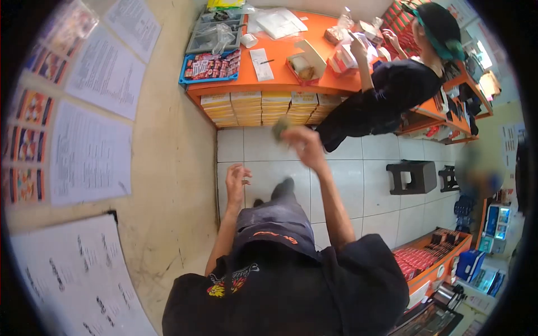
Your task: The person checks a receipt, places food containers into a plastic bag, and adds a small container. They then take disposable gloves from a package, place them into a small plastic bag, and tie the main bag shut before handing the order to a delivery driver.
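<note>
My right hand is raised over the tiled floor, in front of the orange counter, its fingers closed on a small greenish object that is blurred. Lower and to the left, my left hand hangs in the air near the wall, fingers apart and slightly curled, holding nothing. On the counter beyond my hands lie a blue tray of red sachets, a paper with a pen and an open box with food.
A co-worker in black stands at the counter's right part, hands at some packages. Yellow boxes fill the shelf below. Dark stools stand on the floor at the right. A wall with posted papers runs along the left.
</note>
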Demonstrator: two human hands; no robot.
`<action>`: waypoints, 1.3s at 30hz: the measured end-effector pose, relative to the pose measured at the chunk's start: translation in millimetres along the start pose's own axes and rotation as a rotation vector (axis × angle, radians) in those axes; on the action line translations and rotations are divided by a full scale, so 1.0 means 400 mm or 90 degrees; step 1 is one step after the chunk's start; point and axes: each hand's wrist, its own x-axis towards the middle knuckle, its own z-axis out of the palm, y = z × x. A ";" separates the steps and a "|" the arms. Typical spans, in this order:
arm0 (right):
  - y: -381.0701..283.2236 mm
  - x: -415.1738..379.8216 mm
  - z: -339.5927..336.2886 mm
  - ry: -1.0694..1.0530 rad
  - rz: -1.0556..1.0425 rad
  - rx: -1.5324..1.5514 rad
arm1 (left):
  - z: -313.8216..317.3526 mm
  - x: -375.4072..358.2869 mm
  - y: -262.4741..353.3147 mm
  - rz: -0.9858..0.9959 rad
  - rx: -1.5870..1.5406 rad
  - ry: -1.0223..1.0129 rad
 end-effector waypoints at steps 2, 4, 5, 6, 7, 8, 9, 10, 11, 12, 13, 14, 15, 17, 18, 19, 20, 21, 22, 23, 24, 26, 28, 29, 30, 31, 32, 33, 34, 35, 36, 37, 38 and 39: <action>0.001 0.202 -0.087 0.190 -0.063 -0.070 | -0.002 0.090 -0.003 -0.012 0.001 0.032; 0.017 0.359 -0.143 0.327 -0.010 0.042 | 0.019 0.188 0.004 -0.030 0.014 0.058; 0.081 0.424 -0.156 0.370 -0.018 0.043 | 0.039 0.245 0.008 -0.038 0.018 0.056; 0.166 0.489 -0.172 0.414 -0.023 0.044 | 0.066 0.307 0.012 -0.046 0.022 0.052; 0.300 0.525 -0.176 0.386 -0.010 0.021 | 0.097 0.370 0.017 -0.057 0.027 0.048; 0.478 0.530 -0.167 0.356 0.003 -0.003 | 0.135 0.443 0.021 -0.064 0.043 0.036; 0.665 0.508 -0.154 0.226 0.200 -0.044 | 0.181 0.524 0.028 -0.071 0.058 0.024; 0.782 0.460 -0.123 0.189 0.047 -0.266 | 0.226 0.604 0.031 -0.082 0.074 0.011; 0.808 0.398 -0.131 0.045 0.189 -0.241 | 0.272 0.685 0.033 -0.092 0.083 -0.038; 0.814 0.403 -0.141 0.079 0.292 -0.251 | 0.320 0.775 0.028 -0.102 0.090 -0.085; 0.756 0.433 -0.184 0.119 0.256 -0.376 | 0.369 0.872 0.009 -0.104 0.121 -0.126; 0.707 0.487 -0.247 0.101 0.314 -0.381 | 0.411 0.940 -0.020 -0.117 0.153 -0.167; 0.654 0.549 -0.285 0.173 0.293 -0.467 | 0.468 0.990 -0.049 -0.135 0.209 -0.144; 0.659 0.677 -0.348 0.209 0.236 -0.550 | 0.597 1.106 -0.062 0.032 0.413 -0.132; 0.700 0.725 -0.382 0.162 0.217 -0.547 | 0.640 1.142 -0.065 0.205 0.553 -0.138; 0.768 0.736 -0.396 0.040 0.267 -0.526 | 0.669 1.179 -0.067 0.168 0.562 -0.154; 0.809 0.734 -0.401 -0.139 0.503 -0.453 | 0.691 1.211 -0.080 0.131 0.570 -0.167; 0.829 0.726 -0.393 -0.128 0.525 -0.370 | 0.702 1.229 -0.082 0.093 0.577 -0.177; 0.849 0.716 -0.383 -0.118 0.545 -0.282 | 0.690 1.238 -0.080 0.104 0.524 -0.155; 0.809 0.731 -0.375 -0.128 0.610 -0.260 | 0.668 1.250 -0.065 0.118 0.469 -0.129; 0.821 0.704 -0.356 -0.094 0.608 -0.117 | 0.639 1.255 -0.045 0.132 0.416 -0.103; 0.771 0.683 -0.329 -0.067 0.779 0.226 | 0.557 1.240 -0.018 -0.011 0.361 -0.061; 0.774 0.716 -0.323 -0.102 0.652 -0.047 | 0.471 1.230 -0.025 -0.155 0.295 -0.043; 0.819 0.714 -0.305 -0.081 0.520 -0.243 | 0.457 1.226 -0.014 -0.207 0.289 -0.085; 0.862 0.713 -0.283 -0.057 0.378 -0.429 | 0.441 1.220 -0.002 -0.259 0.285 -0.128; 0.900 0.731 -0.265 -0.102 0.446 -0.339 | 0.430 1.221 0.009 -0.310 0.278 -0.170; 0.964 0.719 -0.221 -0.078 0.474 -0.184 | 0.425 1.233 -0.014 -0.284 0.373 -0.232; 0.958 0.733 -0.199 -0.098 0.507 -0.138 | 0.426 1.250 -0.063 -0.256 0.467 -0.292; 0.950 0.752 -0.177 -0.117 0.537 -0.092 | 0.430 1.268 -0.087 -0.225 0.562 -0.350; 0.966 0.720 -0.153 -0.058 0.528 -0.090 | 0.443 1.285 -0.069 -0.177 0.586 -0.335; 0.933 0.719 -0.158 -0.062 0.542 -0.082 | 0.463 1.292 -0.034 -0.129 0.608 -0.316; 0.972 0.627 -0.157 0.004 0.592 -0.057 | 0.477 1.290 0.003 -0.088 0.627 -0.296; 0.895 0.658 -0.195 -0.020 0.684 -0.025 | 0.475 1.294 0.048 -0.054 0.568 -0.295; 0.917 0.587 -0.209 0.078 0.598 0.104 | 0.467 1.309 0.101 -0.015 0.512 -0.295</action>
